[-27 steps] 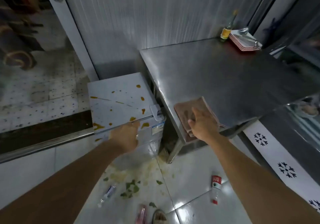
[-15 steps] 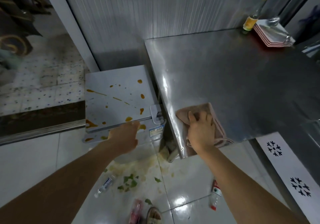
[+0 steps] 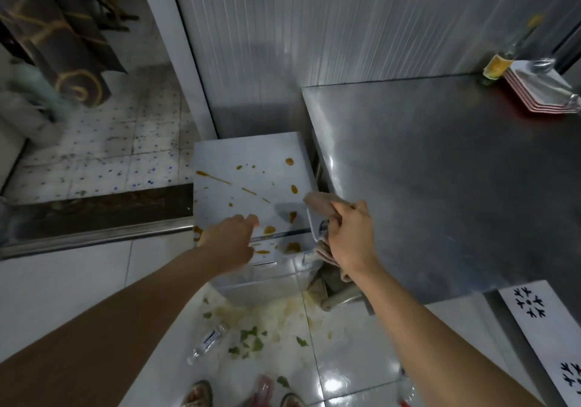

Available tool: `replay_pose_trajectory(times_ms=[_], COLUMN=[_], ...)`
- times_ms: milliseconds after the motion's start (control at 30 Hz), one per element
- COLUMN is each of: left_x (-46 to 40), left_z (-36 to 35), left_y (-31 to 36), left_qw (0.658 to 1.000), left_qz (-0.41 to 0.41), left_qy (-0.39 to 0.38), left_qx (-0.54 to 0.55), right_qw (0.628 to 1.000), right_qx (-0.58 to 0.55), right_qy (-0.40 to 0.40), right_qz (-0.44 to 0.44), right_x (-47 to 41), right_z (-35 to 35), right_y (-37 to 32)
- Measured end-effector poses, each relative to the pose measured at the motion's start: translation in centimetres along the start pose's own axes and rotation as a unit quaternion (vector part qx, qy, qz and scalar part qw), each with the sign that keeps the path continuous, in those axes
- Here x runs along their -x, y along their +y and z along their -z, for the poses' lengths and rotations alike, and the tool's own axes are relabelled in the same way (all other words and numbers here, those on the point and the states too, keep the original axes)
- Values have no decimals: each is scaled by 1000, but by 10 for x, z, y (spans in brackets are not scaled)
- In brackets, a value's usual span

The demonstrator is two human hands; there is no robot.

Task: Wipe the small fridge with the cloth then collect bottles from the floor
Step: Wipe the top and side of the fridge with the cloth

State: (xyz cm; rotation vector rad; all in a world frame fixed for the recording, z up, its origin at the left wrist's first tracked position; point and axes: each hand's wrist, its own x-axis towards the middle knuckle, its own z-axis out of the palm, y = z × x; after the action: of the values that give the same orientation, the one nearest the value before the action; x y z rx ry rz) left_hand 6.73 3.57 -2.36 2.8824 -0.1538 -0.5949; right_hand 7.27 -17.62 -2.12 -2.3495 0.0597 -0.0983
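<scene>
The small white fridge [image 3: 248,161] stands low against the wall, its top streaked and dotted with orange-brown sauce. My right hand [image 3: 350,237] grips a pinkish-brown cloth [image 3: 320,204] at the fridge's right front corner, with part of the cloth hanging down below the hand. My left hand [image 3: 231,238] rests on the fridge's front edge, fingers loosely curled, holding nothing. A clear plastic bottle [image 3: 209,340] lies on the floor in front of the fridge. A pinkish bottle [image 3: 262,389] lies between my feet. Another bottle [image 3: 405,391] is mostly hidden by my right forearm.
A steel table [image 3: 440,170] fills the right side, with a glass bottle [image 3: 500,60] and stacked plates [image 3: 540,95] at its far corner. Green leaf scraps [image 3: 251,340] and a wet spill cover the floor tiles. A metal door sill [image 3: 94,237] runs left.
My right hand has lifted the cloth off the steel table and carried it left to the fridge's right front corner. My left hand has stayed at the fridge's front edge.
</scene>
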Motion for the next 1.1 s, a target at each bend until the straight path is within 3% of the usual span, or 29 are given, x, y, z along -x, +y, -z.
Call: replay_pose_trajectory(times_ms=[133,167,233,300,400,467,567,633,767,800,867,967,1033,1100], left_x=[-16,-19,-24,-28,-34,-36,-36,-34,-34,-38,-49,-68,-79,-92], left_z=[11,16,25,27,20,17,15,16,17,17,12,-6,-19,-29], left_y=[-6,-4,-2,-3,-9,-13,-21,-26,-27,-26,-24,-16,-8,-4], left_qw=[979,955,867,801,759,739,732,721,697,703,737,784,784,789], left_qz=[-24,-5,55,91,112,122,101,76,36,42,71,109,131,145], left_qy=[34,17,-58,-125,-116,-73,-58,-74,-105,-98,-68,-62,-71,-51], left_qx=[197,296,492,578,631,659,672,685,709,704,669,608,603,594], right_qw=[1000,1000,1000,1000,999,993,928,895,787,778,841,957,986,992], right_qx=[-17,-5,-16,-3,-7,-78,-280,-316,-528,-544,-449,-188,-65,50], right_qy=[1,-4,-19,-25,-37,-57,-43,-76,-127,-115,-63,-2,19,13], right_qz=[-8,-11,-13,5,-5,-70,-241,-307,-294,-293,-296,-221,-152,-112], right_x=[1,3,8,15,25,29,22,15,14,14,10,-7,-23,-38], right_z=[-26,-32,-45,-58,-79,-85,-88,-87,-81,-77,-70,-65,-69,-79], right_y=[-33,-38,-46,-52,-51,-50,-50,-48,-40,-37,-29,-14,-6,2])
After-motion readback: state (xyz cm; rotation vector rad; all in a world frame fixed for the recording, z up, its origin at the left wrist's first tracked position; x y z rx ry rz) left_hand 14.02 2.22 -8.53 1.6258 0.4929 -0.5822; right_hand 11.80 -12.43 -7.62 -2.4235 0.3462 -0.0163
